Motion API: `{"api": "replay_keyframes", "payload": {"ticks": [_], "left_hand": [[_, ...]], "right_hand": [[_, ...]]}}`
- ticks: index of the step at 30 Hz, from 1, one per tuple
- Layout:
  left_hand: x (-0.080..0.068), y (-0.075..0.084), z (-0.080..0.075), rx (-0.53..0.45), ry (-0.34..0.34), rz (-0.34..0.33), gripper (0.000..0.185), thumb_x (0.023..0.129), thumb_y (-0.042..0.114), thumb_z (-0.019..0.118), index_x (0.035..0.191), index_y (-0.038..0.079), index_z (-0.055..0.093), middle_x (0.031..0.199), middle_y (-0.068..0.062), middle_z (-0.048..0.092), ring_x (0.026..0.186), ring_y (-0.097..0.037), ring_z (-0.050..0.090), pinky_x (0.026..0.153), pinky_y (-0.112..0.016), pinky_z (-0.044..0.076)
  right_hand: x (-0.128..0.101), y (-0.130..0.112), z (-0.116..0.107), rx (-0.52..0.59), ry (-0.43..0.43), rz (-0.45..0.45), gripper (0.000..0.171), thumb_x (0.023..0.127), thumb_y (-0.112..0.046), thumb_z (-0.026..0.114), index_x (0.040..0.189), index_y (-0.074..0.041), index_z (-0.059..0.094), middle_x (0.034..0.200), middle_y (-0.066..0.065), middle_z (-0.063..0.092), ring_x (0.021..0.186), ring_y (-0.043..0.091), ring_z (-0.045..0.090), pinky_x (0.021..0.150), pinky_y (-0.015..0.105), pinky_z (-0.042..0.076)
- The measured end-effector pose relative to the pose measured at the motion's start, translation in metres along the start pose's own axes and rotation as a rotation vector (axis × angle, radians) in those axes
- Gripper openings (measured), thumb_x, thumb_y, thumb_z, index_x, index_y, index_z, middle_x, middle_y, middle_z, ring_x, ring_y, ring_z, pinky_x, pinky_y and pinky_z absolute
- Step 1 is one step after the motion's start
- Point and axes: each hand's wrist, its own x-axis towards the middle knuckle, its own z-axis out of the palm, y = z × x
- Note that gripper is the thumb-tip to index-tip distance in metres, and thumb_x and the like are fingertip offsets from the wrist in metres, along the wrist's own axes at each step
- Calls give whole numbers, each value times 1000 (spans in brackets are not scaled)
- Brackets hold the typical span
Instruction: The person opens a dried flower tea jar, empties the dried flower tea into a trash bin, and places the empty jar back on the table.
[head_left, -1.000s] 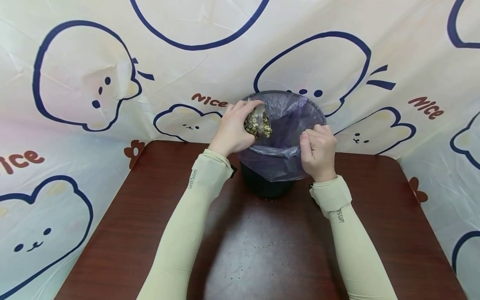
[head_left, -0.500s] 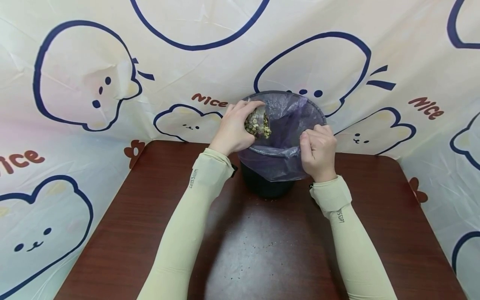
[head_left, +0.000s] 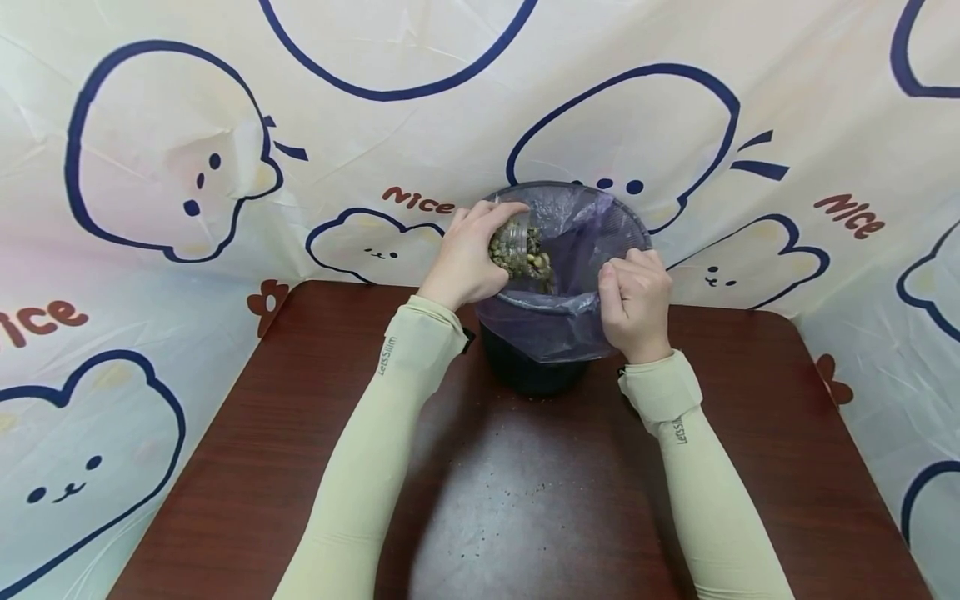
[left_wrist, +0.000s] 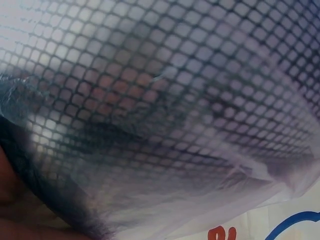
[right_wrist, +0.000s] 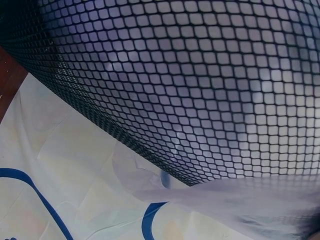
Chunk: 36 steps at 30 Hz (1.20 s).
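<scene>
A clear jar (head_left: 510,242) lies tipped on its side in my left hand (head_left: 467,260), its mouth facing right over a dark mesh waste bin (head_left: 532,377). Fingers wrap the jar's top and the thumb is below it. Dried yellow-green flower buds (head_left: 538,268) spill from the mouth. A thin purple bin bag (head_left: 555,335) lines the bin and folds over its rim. On the right side, my right hand (head_left: 637,304) grips the rim and bag with curled fingers. Both wrist views are mostly filled by the bin's mesh wall (right_wrist: 190,90) with the bag behind it.
The bin stands at the back of a dark brown table (head_left: 337,400), close to a patterned cloth backdrop (head_left: 390,150). Small dark crumbs (head_left: 517,492) are scattered on the tabletop in front of it. Cloth also hangs along both sides.
Flower buds that sat at the jar's mouth now tumble out and down into the lined bin. Both hands keep nearly the same place.
</scene>
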Motion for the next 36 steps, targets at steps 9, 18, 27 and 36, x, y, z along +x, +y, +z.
{"api": "replay_keyframes", "payload": {"ticks": [9, 18, 27, 36], "left_hand": [[1, 0, 0, -3, 0, -4, 87, 74, -8, 64, 152, 30, 51, 152, -3, 50, 130, -29, 42, 99, -45, 42], [1, 0, 0, -4, 6, 1, 85, 75, -7, 64, 151, 30, 53, 152, -3, 50, 131, -29, 42, 103, -46, 42], [1, 0, 0, -13, -1, -7, 85, 76, -8, 66, 150, 31, 53, 152, -2, 50, 134, -29, 41, 102, -47, 44], [2, 0, 1, -16, 4, -8, 84, 75, -8, 67, 149, 30, 55, 151, -1, 51, 130, -29, 42, 101, -46, 45]], "right_hand": [[1, -1, 0, -3, -1, 3, 51, 96, -16, 42, 47, -7, 35, 44, 6, 30, 52, 23, 23, 62, 39, 24], [1, -2, 0, -3, -2, 5, 50, 96, -16, 42, 47, -7, 35, 44, 6, 30, 52, 22, 23, 62, 39, 24], [1, -1, 0, -4, -5, 7, 50, 96, -16, 42, 47, -7, 35, 44, 6, 30, 52, 23, 23, 62, 39, 24], [0, -1, 0, 0, -5, 8, 50, 96, -16, 42, 47, -7, 36, 45, 6, 30, 52, 22, 24, 62, 39, 23]]}}
